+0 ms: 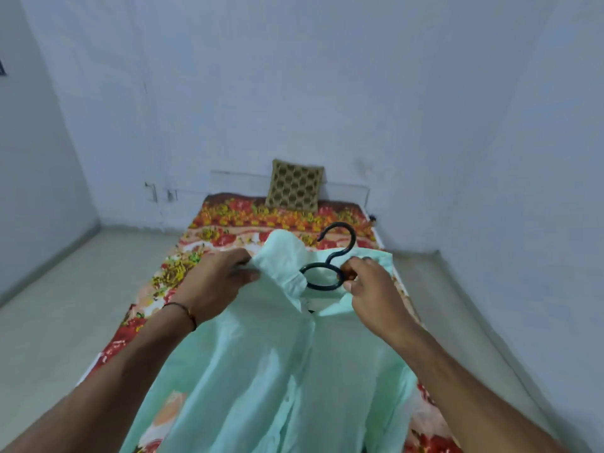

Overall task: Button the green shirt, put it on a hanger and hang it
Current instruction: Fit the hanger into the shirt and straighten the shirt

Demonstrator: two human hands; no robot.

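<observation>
Head view, and we're deep in the hanger stage. The green shirt lies front-up along the floral bedsheet, collar pointing away towards the patterned cushion at the wall. The black hanger is at the neck, its hook and ring poking out of the collar opening while the rest sits hidden under the cloth.

Left hand, thread band at the wrist, has its fingers curled tight round the left side of the collar, bunching the fabric. Right hand has thumb and forefinger closed on the right edge of the hanger's ring, just beside the other collar wing.

The front placket looks closed lower down; right at the neck it's too rumpled to call. So buttoning reads as largely done, and seating the shirt on the hanger is the job in hand. Next up, I'd say: smooth that collar round the ring, then lift by the hook. No rail or peg is in view.
</observation>
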